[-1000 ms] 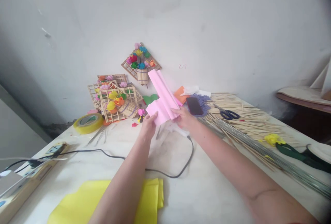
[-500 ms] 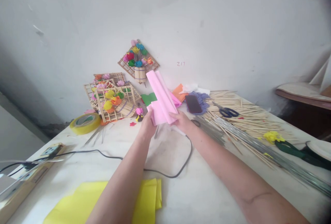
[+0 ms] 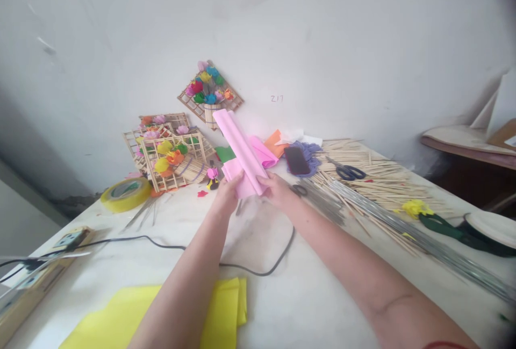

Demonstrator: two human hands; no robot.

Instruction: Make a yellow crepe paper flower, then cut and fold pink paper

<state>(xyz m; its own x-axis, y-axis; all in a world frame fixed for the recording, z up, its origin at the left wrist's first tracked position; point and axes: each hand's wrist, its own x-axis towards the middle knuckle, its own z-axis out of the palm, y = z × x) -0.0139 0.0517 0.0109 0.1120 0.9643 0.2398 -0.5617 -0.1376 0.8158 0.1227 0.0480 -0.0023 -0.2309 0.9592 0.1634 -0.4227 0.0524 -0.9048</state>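
Folded pink crepe-like paper [image 3: 241, 147] is held up over the middle of the table, its long folded strip slanting to the upper left. My left hand [image 3: 228, 192] grips its lower left part, thumb on top. My right hand [image 3: 276, 190] pinches the lower right edge. More pink paper [image 3: 262, 150] shows behind it, beside an orange sheet [image 3: 276, 143] and a green sheet [image 3: 224, 154]. Below my left forearm lies yellow paper [image 3: 113, 314], partly covered by the arm.
Flower-decorated stick frames [image 3: 173, 158] lean at the back left near a tape roll [image 3: 126, 195]. A power strip [image 3: 68, 241] feeds a black cable [image 3: 258, 273]. To the right lie a phone [image 3: 296, 161], scissors [image 3: 347, 171], wooden sticks [image 3: 382, 171] and metal wires [image 3: 403, 230].
The view has shifted slightly, so most things sit further left. The pink paper's long strip now slants more to the left, and both hands keep hold of the paper.
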